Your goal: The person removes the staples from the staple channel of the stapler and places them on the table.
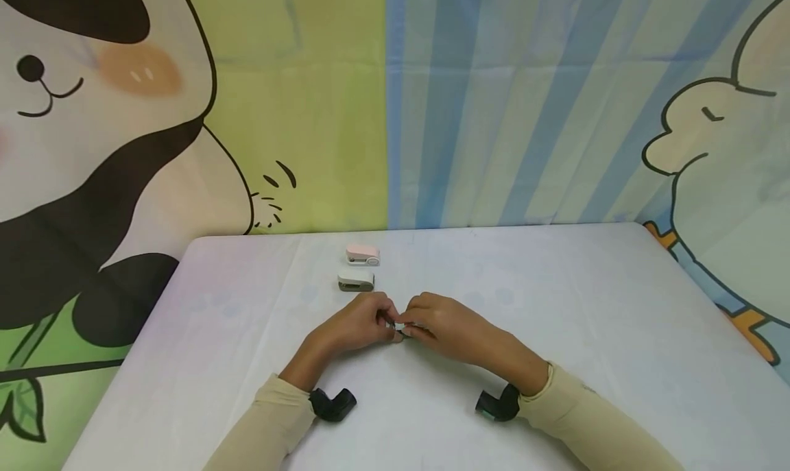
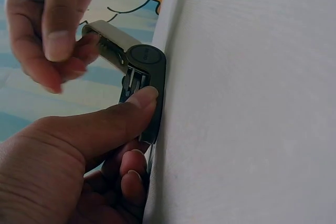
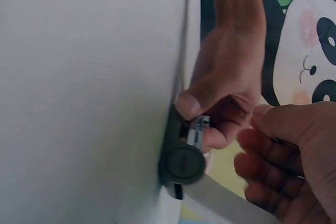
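Observation:
A small stapler with a dark base [image 2: 157,74] and a cream top cover [image 2: 118,38] is swung wide at its round pivot, low over the table. My left hand [image 1: 358,323] grips the base, thumb laid along its side and fingers curled beneath. Near the thumb, a silver metal piece [image 3: 197,132] sticks up from the base. Close by on the right, my right hand [image 1: 450,328] has loosely bent fingers, thumb near the index finger. Nothing shows between those fingertips [image 3: 261,111]. In the left wrist view, they overlap the cover's end.
Beyond the hands, a pink and white stapler [image 1: 363,255] and a white and grey stapler [image 1: 356,281] lie on the white-covered table [image 1: 555,286]. A printed cloth [image 1: 494,101] hangs behind the far edge. Black wrist cameras [image 1: 333,405] sit at both cuffs.

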`<state>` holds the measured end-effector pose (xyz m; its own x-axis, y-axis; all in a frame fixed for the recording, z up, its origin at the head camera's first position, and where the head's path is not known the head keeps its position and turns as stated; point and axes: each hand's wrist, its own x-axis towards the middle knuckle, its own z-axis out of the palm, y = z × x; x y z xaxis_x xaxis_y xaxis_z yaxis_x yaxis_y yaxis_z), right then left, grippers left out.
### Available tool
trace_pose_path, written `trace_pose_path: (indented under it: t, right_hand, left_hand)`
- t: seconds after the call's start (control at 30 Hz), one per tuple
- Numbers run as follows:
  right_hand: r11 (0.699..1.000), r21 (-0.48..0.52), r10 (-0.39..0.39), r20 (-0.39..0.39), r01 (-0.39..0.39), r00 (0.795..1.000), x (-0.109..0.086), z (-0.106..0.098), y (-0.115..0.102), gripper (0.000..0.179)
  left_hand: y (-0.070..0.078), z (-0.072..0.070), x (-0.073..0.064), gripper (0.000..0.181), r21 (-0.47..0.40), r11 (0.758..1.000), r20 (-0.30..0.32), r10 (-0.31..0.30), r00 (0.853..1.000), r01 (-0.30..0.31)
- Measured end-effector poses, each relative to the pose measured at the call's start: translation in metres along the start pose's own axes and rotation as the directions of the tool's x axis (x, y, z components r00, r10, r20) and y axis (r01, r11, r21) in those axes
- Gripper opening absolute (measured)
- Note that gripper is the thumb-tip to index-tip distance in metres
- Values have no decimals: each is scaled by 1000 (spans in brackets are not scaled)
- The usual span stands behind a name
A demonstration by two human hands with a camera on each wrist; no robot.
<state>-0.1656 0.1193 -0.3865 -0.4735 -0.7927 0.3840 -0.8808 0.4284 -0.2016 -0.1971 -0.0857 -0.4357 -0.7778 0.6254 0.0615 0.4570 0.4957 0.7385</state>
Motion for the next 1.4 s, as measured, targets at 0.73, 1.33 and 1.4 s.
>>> trace_pose_path:
  t: [0.73, 1.33, 1.4]
  right_hand:
    - [958, 10, 284, 118, -287, 951, 2, 16, 2, 7]
    - [913, 59, 403, 31, -404, 915, 6, 21, 5, 11]
    - [909, 64, 410, 37, -411, 912, 6, 21, 4, 15]
  left_hand:
    - [-7, 0, 0, 17, -49, 999, -6, 5, 1000, -5]
    - [-7, 0, 2, 16, -72, 997, 1, -2, 1000, 2]
    - [-8, 0, 2, 16, -73, 997, 0, -1, 1000, 1]
